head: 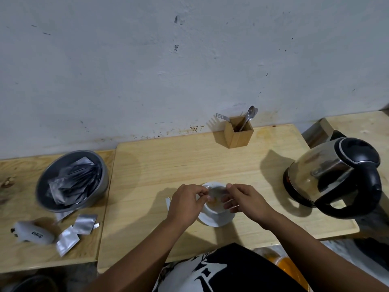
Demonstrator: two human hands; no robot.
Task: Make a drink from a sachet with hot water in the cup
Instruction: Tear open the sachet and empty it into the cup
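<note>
Left hand [186, 204] and right hand [245, 200] together over a white cup [216, 205], pinching a blurred, pale sachet [216, 191] between fingertips, one hand at each end, directly above the cup's mouth. Brownish contents faintly visible inside the cup, though too smeared to tell powder from liquid. Cup seated on a white saucer [216, 221], near the front edge of a pale wooden tabletop [189, 161]. Small torn silver strip [167, 202] lying just beside the left hand.

Stainless electric kettle [334, 175] with black lid and handle, upright on its base at the right end of the same tabletop, well apart from the cup. Square wooden cutlery holder [237, 132] at the back edge against the wall, holding a fork [223, 117] and spoons [249, 114].

Second, lower wooden surface [21, 256] butted against the left side, carrying a grey bowl [52, 175] heaped with silver sachets, several loose foil packets [84, 223] in front of it, and a white rounded object [31, 231] with dark lettering, blurred.

Behind everything, a whitewashed wall [147, 60], scuffed and speckled with dark marks, with brown splashes along the line where it meets the table.
</note>
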